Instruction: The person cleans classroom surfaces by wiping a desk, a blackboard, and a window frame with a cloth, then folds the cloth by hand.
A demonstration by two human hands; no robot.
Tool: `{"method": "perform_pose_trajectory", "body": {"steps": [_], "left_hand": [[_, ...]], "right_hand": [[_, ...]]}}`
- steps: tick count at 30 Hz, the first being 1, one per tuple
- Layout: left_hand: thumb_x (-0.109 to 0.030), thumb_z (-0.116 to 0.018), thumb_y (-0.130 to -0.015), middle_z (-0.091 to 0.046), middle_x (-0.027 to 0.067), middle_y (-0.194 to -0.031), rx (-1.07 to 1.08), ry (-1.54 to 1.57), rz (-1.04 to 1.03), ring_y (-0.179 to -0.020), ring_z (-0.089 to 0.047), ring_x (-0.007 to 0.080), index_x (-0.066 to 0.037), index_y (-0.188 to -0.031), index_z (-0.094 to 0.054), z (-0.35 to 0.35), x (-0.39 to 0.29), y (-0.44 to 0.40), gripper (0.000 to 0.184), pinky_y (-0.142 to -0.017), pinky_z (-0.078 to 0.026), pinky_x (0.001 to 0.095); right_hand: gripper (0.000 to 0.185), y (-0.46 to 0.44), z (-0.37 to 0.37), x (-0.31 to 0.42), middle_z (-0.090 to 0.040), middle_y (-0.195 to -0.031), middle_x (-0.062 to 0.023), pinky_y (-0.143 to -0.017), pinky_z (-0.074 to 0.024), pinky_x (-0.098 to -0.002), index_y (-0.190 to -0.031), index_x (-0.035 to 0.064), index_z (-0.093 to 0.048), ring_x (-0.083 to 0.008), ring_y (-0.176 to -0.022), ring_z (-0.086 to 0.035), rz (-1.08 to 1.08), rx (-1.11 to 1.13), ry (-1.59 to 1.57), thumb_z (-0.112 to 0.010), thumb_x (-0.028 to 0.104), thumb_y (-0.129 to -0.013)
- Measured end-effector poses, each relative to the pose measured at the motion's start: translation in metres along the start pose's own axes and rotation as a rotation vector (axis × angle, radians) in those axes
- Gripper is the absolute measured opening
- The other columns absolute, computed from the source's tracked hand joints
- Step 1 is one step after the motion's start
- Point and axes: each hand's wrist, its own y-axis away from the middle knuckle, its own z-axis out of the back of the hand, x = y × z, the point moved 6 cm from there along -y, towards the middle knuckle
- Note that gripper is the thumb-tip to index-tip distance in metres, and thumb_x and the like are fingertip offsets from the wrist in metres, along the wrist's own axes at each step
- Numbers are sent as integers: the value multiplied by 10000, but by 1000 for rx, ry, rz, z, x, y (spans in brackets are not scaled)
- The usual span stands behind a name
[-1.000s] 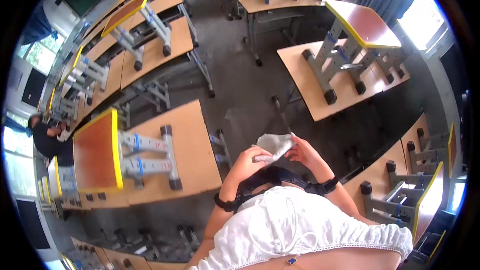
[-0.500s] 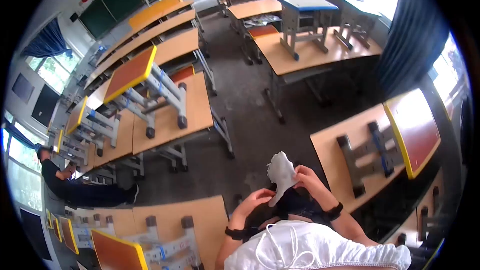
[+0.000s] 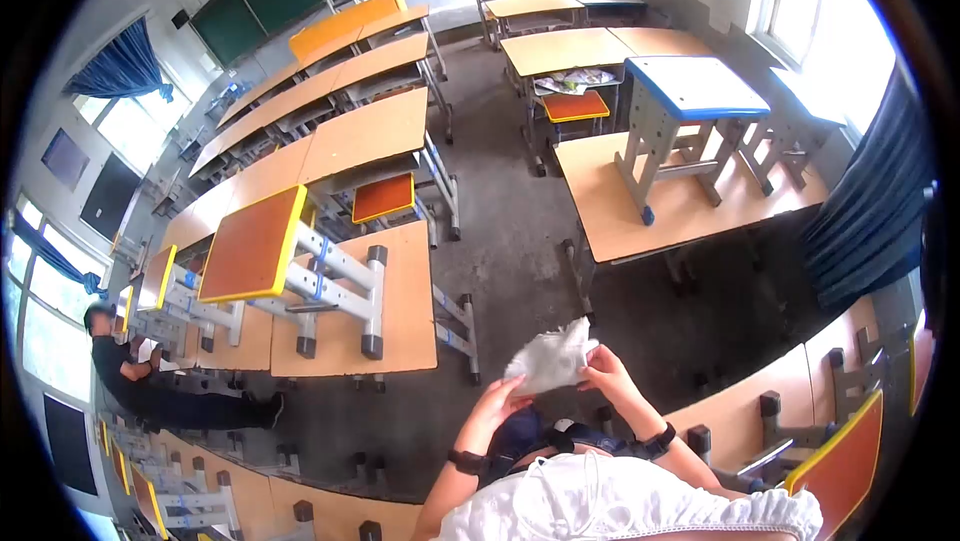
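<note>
Here, a crumpled pale cloth hangs between our two hands

We hold the thin, whitish cloth [image 3: 548, 359] out in front of us, above the dark, scuffed floor [image 3: 500, 261]. It is creased and uneven, with a ragged upper edge and a peak at the top. The fingers of our left hand [image 3: 500, 403] pinch its lower left edge; those of our right hand [image 3: 606, 375] are bunched together, pinching its right side.

Ahead to our right, a stool [image 3: 697, 89] with a smooth white top and rounded blue rim stands upright near the left edge of a wood-toned table [image 3: 605, 216]. To our left, a stool [image 3: 252, 246] with a flat reddish-brown seat and yellow rim stands on gray legs, its dark-capped feet near the right edge of its table.

Farther ahead, an open compartment under a table [image 3: 560, 51] holds rumpled, patterned contents [image 3: 576, 80], too small for us to identify.
</note>
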Motion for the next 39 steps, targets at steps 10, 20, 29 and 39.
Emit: {"method": "perform_pose_trajectory", "body": {"steps": [10, 20, 29, 39], "left_hand": [[-154, -658, -839, -650, 56, -926, -75, 59, -189, -793, -634, 188, -88, -972, -602, 45, -205, -149, 158, -698, -518, 301], [-45, -587, -823, -603, 58, -957, -270, -57, -255, -810, -612, 175, -105, -1359, -373, 75, -385, -255, 581, -694, -523, 300], [-148, -548, -849, -633, 20, -1073, -151, -219, -200, -867, -607, 145, -115, -1224, -565, 96, -512, -396, 377, -740, -518, 316], [-121, -556, -868, -646, 58, -950, -23, -321, -209, -805, -646, 156, -66, -1268, -514, 5, -692, -555, 406, -752, -506, 276]], "right_hand": [[351, -229, -19, 74, -620, -806, -74, -605, -527, -249, -1241, 81, -461, -146, -705, -653, 21, -52, 118, -562, 40, -907], [343, -426, -57, 164, -610, -988, -71, -716, -504, -237, -1189, 58, -523, -129, -829, -622, 22, 103, 141, -479, -40, -863], [243, -633, -35, 221, -644, -850, -47, -626, -525, -267, -1106, 40, -622, -130, -688, -633, 38, 170, 270, -500, 14, -897], [245, -789, 38, 341, -611, -814, -21, -643, -498, -231, -1125, 47, -591, -97, -691, -604, 134, 42, 205, -554, 20, -884]]}}
